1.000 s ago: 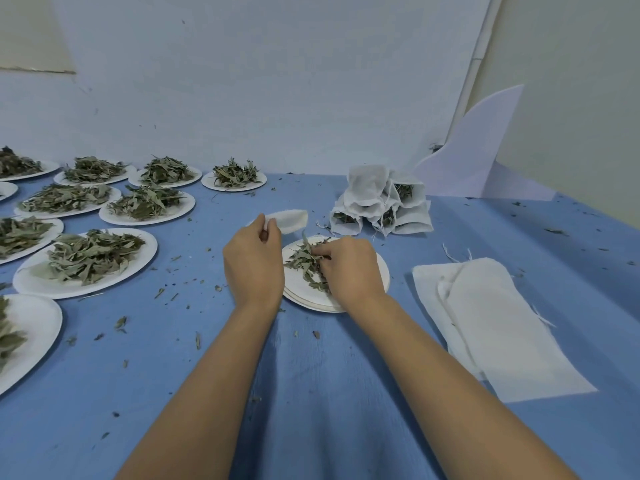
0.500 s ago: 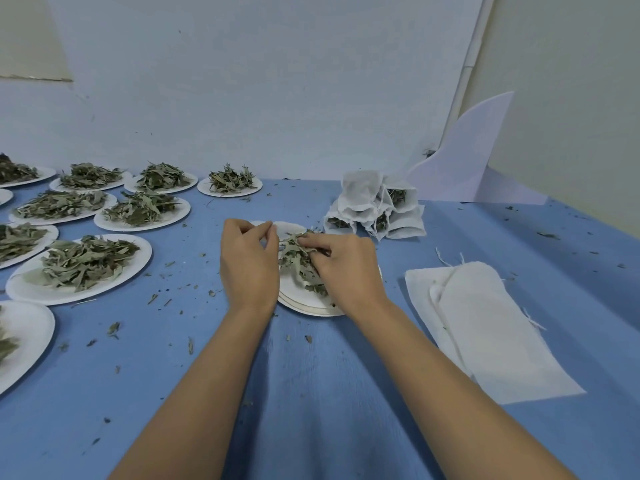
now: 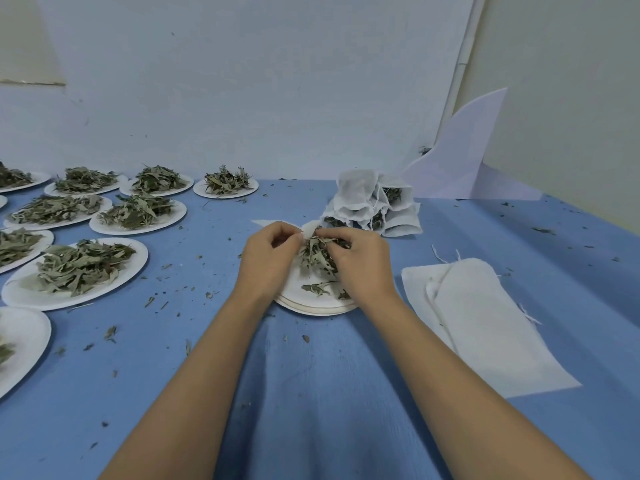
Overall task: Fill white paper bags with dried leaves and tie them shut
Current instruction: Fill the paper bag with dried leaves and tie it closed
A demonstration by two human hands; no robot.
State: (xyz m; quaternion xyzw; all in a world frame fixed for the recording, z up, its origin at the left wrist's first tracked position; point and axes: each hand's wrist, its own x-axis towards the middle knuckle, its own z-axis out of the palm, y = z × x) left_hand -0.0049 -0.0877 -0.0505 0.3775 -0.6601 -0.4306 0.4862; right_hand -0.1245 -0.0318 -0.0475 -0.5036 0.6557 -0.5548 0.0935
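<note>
Fingers (image 3: 290,233) of left hand (image 3: 268,258) were curled, pinching the white bag (image 3: 309,229) by its mouth, just above the plate (image 3: 311,305). Right hand (image 3: 363,268) had its fingers bunched round a clump of dried leaves (image 3: 317,256), right at the opening. Bag was mostly hidden, so couldn't tell how wide it gaped. Risk, imo: big clump vs narrow mouth, so leaves could snag on the edge & spill onto the table (image 3: 311,393). Squeeze too hard & brittle bits might crumble, or the thin bag tear.

Soft even light, cool cast; faint shadows; wide-angle bending at edges.
</note>
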